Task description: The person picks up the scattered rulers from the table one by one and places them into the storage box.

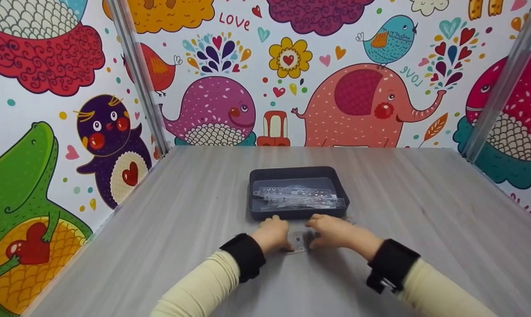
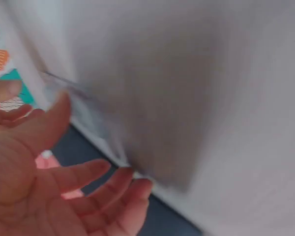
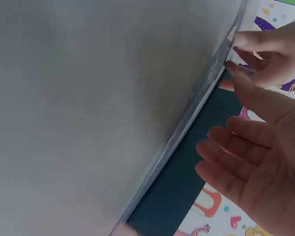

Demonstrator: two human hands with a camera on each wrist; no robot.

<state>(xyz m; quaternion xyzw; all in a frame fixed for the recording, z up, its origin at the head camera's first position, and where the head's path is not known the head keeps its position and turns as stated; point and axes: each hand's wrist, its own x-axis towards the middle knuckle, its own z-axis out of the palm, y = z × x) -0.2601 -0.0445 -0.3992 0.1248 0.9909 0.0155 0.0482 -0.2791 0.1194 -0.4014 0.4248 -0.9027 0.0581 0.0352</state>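
Head view — hands [image 1: 301, 235] beside tray [image 1: 258, 210]

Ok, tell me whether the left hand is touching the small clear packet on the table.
Touching. The head view shows the left hand and right hand closing on the small clear packet from both sides, with no gap visible.

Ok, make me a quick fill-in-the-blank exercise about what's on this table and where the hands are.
1. The clear plastic bags lie inside a dark ____ tray.
2. The left hand and right hand both rest on the table, on the side of the tray ____ to the person.
3. Between the two hands lies a small ____ packet.
4. Both forearms wear ____ wrist straps over cream sleeves.

Missing words: grey; nearest; clear; black
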